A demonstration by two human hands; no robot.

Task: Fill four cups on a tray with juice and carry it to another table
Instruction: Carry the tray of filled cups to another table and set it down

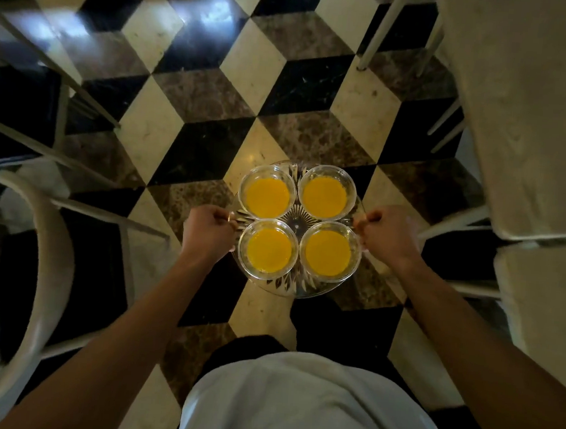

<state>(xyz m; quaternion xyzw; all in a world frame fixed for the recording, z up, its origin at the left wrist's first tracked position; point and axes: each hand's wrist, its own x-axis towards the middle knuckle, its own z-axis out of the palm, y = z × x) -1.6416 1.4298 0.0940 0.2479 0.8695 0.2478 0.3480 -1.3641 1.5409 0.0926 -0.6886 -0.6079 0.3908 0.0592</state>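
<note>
No readable text, labels, brands or numbers anywhere in view: nothing legible on the cups, tray, furniture or floor.

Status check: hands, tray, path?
Left hand and right hand each grip a side of the glass tray. Four cups all hold juice, tray in the air over the floor. Chair left, table right.

A: From my monitor, the tray (291, 290) reads as clear cut glass, its starburst pattern glinting.

B: I see the 4 cups (267, 191) as smooth transparent glass too. And the floor (198, 57)?

A: Polished marble, glossy. The chair (50, 265) looks like matt painted metal, the tabletop (530, 107) pale and matt.
</note>
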